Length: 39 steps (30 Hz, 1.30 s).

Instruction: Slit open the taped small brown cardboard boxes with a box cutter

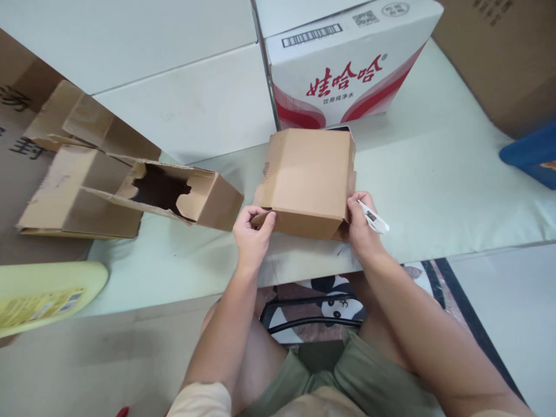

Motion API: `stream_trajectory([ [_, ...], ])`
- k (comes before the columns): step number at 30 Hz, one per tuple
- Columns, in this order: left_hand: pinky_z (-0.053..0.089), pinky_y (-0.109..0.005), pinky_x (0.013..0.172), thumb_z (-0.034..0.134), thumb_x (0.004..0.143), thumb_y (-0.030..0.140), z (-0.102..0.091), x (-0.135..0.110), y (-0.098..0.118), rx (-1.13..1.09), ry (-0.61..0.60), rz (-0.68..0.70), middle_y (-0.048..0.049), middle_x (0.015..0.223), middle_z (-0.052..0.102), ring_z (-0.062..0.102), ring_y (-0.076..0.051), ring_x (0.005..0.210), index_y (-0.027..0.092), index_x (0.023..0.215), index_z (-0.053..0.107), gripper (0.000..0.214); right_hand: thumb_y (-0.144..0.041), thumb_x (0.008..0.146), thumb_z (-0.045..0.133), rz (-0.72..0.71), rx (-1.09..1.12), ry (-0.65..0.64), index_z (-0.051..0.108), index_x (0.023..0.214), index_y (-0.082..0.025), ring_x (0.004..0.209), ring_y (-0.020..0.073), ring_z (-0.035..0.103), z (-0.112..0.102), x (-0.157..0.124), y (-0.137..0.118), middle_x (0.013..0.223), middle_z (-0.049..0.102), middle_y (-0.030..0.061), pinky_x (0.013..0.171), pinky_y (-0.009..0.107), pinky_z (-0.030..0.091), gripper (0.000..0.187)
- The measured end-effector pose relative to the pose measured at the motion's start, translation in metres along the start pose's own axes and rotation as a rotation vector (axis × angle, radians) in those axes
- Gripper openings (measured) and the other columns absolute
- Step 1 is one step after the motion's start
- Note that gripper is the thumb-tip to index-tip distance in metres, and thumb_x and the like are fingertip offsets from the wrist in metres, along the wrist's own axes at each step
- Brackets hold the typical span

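Beige cloth of the person's top [200, 401] and green shorts [282, 382] lie closest, with two bare forearms reaching forward to a table under a pale green cover [443, 174]. The left hand [253, 236] is nearly closed, thumb and fingers pinching a cardboard flap [262, 218] at the near left corner of a closed-topped brown carton [310, 174]. The right hand [362, 226], fingers curled, grips a slim white tool [377, 220] and rests against the carton's near right corner. This carton sits near the table's front edge, in front of a white box with red lettering [347, 75]. To its left, an open brown box [223, 202] shows a dark inside, with another brown box [82, 191] beside it. Plain white boxes [174, 104] stand behind. Farther out are a yellow container [47, 298] at left, a blue container [532, 153] at right and a large brown carton [499, 58] at the upper right.
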State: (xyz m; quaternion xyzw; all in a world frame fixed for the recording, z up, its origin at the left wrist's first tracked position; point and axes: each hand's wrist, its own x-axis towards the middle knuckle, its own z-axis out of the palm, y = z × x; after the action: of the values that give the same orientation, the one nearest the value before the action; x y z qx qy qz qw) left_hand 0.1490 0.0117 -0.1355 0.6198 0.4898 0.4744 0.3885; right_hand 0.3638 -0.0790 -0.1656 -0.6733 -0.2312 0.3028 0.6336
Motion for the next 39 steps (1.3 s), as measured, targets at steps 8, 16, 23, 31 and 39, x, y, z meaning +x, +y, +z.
stream_trajectory([
  [8,0.049,-0.026,0.063,0.077,0.076,0.041,0.0021,0.0011,0.0016,0.004,0.045,0.03,0.0023,0.071,0.065,0.06,-0.014,0.067,0.023,0.076,0.06,0.025,-0.057,0.089,0.061,-0.007,0.004,-0.024,0.044,0.095,-0.028,0.075,0.0177,0.042,0.0001,0.0002,0.002,0.08,0.042,-0.0054,0.073,0.033,0.033,0.034],
  [16,0.048,-0.026,0.062,0.077,0.077,0.041,0.0024,0.0012,0.002,0.013,0.049,0.032,0.0024,0.071,0.064,0.058,-0.013,0.065,0.022,0.077,0.061,0.025,-0.053,0.092,0.06,-0.01,-0.011,-0.023,0.044,0.094,-0.028,0.075,0.0179,0.042,0.0008,-0.0009,0.0006,0.08,0.044,-0.0051,0.073,0.034,0.033,0.029],
  [23,0.048,-0.026,0.063,0.077,0.077,0.041,0.0025,0.0012,0.0031,0.015,0.057,0.038,0.0025,0.071,0.064,0.059,-0.013,0.066,0.022,0.076,0.061,0.025,-0.055,0.091,0.06,-0.009,-0.009,-0.028,0.045,0.095,-0.029,0.075,0.0179,0.042,0.0004,-0.0002,0.0032,0.08,0.044,-0.0053,0.073,0.033,0.033,0.03],
  [31,0.047,-0.026,0.062,0.078,0.075,0.041,0.0019,0.0017,0.0025,0.007,0.054,0.026,0.0023,0.071,0.064,0.057,-0.013,0.065,0.022,0.076,0.062,0.025,-0.054,0.092,0.06,-0.001,0.002,-0.031,0.045,0.095,-0.029,0.074,0.018,0.042,-0.0003,-0.0007,0.0036,0.08,0.045,-0.0051,0.072,0.033,0.034,0.03],
  [39,0.049,-0.026,0.064,0.077,0.077,0.042,0.0011,0.0016,0.0013,0.017,0.035,0.011,0.0017,0.073,0.064,0.059,-0.014,0.068,0.022,0.078,0.061,0.026,-0.054,0.091,0.061,-0.02,-0.023,-0.011,0.046,0.095,-0.028,0.079,0.0193,0.045,0.0002,-0.0031,-0.0029,0.081,0.046,-0.0041,0.074,0.035,0.034,0.03],
])
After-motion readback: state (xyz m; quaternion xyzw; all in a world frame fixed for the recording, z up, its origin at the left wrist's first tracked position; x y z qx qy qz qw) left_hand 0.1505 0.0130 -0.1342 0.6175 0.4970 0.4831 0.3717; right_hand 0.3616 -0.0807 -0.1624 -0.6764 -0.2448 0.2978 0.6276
